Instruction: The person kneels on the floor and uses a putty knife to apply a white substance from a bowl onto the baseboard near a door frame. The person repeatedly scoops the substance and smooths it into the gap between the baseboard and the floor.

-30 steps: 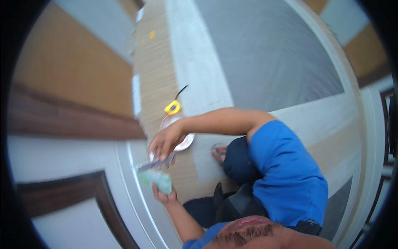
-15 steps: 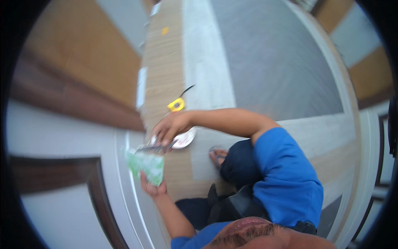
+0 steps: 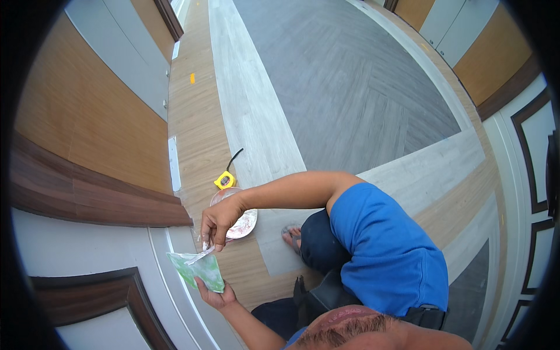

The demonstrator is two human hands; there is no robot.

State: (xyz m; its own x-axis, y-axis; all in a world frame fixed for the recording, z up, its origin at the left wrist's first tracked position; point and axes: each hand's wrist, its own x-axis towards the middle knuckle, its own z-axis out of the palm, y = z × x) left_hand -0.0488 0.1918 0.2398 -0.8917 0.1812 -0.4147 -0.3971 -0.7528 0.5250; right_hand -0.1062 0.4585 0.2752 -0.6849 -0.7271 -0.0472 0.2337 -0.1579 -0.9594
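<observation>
- The left hand (image 3: 214,297) cups a green, flat plastic board (image 3: 198,269) from below, fingers curled round its lower edge
- The right hand (image 3: 219,220) pinches a thin, pale metal scraper blade (image 3: 201,255) whose tip rests on the board's top
- A round clear plastic bowl (image 3: 240,220) sits on the wooden floor (image 3: 198,134) just behind the right hand, a yellow tape measure (image 3: 224,180) beside it

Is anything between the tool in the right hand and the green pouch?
Nothing visible. The right hand holds a thin pale tool whose tip already lies at the open top of the green pouch, which the left hand holds from below.
</observation>
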